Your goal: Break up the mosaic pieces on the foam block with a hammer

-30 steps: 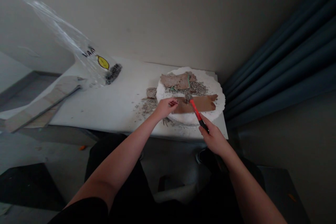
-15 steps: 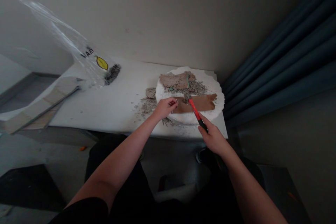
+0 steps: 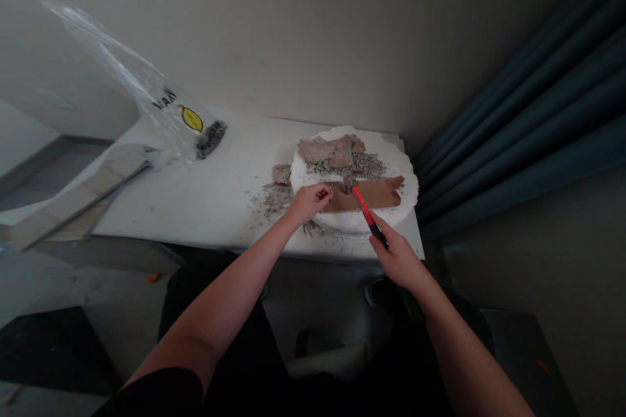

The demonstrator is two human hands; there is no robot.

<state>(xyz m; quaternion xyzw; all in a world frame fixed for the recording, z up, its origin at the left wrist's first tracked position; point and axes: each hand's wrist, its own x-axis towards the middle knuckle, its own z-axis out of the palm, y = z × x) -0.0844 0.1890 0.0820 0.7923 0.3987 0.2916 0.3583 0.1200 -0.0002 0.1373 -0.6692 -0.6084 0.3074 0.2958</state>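
My right hand (image 3: 396,251) grips a hammer (image 3: 362,202) by its red and black handle. The grey head rests on or just above a brown strip (image 3: 376,194), possibly cardboard or tape. Near the strip's left end, my left hand (image 3: 311,201) is closed in a pinch; whatever its fingertips hold is too small to make out. Under the strip is a thick white round pad (image 3: 408,169) with an uneven edge. Behind the strip, a cracked, grid-patterned brown piece (image 3: 325,151) lies among many grey broken chips (image 3: 369,166).
More grey crumbs (image 3: 276,199) lie on the white table (image 3: 195,202) left of the pad. A clear plastic bag (image 3: 161,111) with dark bits at its bottom stands at the back left, near long flat strips (image 3: 107,176). Dark blue curtains (image 3: 538,91) hang at right.
Hardly anything differs. The view has shifted very slightly; both hands and the hammer keep nearly the same places on the pad.
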